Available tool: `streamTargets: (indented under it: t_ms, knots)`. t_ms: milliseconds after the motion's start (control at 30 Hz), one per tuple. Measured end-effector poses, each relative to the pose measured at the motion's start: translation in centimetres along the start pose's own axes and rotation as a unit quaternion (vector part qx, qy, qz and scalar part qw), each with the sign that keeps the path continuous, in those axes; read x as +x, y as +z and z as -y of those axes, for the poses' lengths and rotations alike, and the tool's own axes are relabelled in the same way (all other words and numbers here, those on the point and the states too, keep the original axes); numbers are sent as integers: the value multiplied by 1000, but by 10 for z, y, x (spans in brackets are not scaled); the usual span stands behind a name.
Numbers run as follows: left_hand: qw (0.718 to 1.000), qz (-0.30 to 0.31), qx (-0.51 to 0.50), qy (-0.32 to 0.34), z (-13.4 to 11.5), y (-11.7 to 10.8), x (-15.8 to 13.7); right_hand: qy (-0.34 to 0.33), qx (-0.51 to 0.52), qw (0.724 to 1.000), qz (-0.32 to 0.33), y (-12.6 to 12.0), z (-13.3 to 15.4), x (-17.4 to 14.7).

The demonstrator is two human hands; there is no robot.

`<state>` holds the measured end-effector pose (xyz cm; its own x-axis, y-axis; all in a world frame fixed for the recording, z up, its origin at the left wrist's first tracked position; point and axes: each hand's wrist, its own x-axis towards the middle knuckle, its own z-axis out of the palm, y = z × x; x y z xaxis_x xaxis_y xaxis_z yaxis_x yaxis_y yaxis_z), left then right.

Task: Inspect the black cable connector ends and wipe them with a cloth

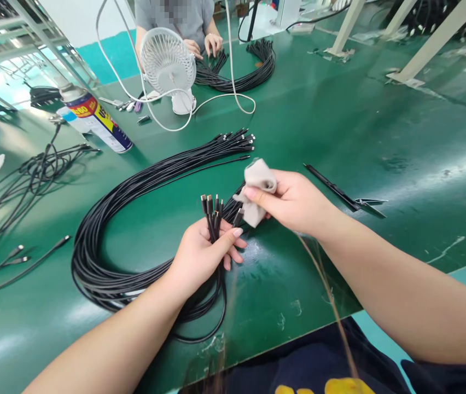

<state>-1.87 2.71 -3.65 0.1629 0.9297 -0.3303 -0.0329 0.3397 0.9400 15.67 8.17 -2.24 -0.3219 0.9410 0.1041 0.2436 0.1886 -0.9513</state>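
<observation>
Several black cables [213, 210] stand with their connector ends up in my left hand [206, 246], whose fingers are closed round them. One connector [238, 217] leans out to the right between thumb and fingers, close to the cloth. My right hand [294, 200] pinches a folded whitish cloth [258, 178] just above and right of the left hand. A large curved bundle of black cables [93, 241] lies on the table behind and left of my hands, its far connector ends [237, 141] fanned out. Part of the bundle is hidden behind my left hand and forearm.
On the green table [380, 137] stand a white fan [169, 63] and a spray can [97, 120]. Tweezers [370, 205] and a black pen-like tool [331, 186] lie at right. Loose cables [40, 169] spread at left. Across the table a person [175, 27] handles another cable bundle [253, 76].
</observation>
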Motion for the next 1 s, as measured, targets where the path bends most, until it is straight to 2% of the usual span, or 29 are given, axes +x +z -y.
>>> streamTargets:
  t_ms: [100,167,533,800,1000]
  knots:
    - [1000,3,-2,0,1,-1,1,2,-35,996,77,2,-1,-3]
    - [1000,-1,-3,-1,1,-1,1,-4,-52,993,103,2,0,-3]
    - [1000,12,11,5,2,-1,0,83,53,974,204,-12,7,3]
    - [1000,26,-8,-9,0,-1,0,61,49,986,145,-7,7,2]
    - [1000,25,-10,-13,2,-1,2,61,106,992,24,-12,-3,9]
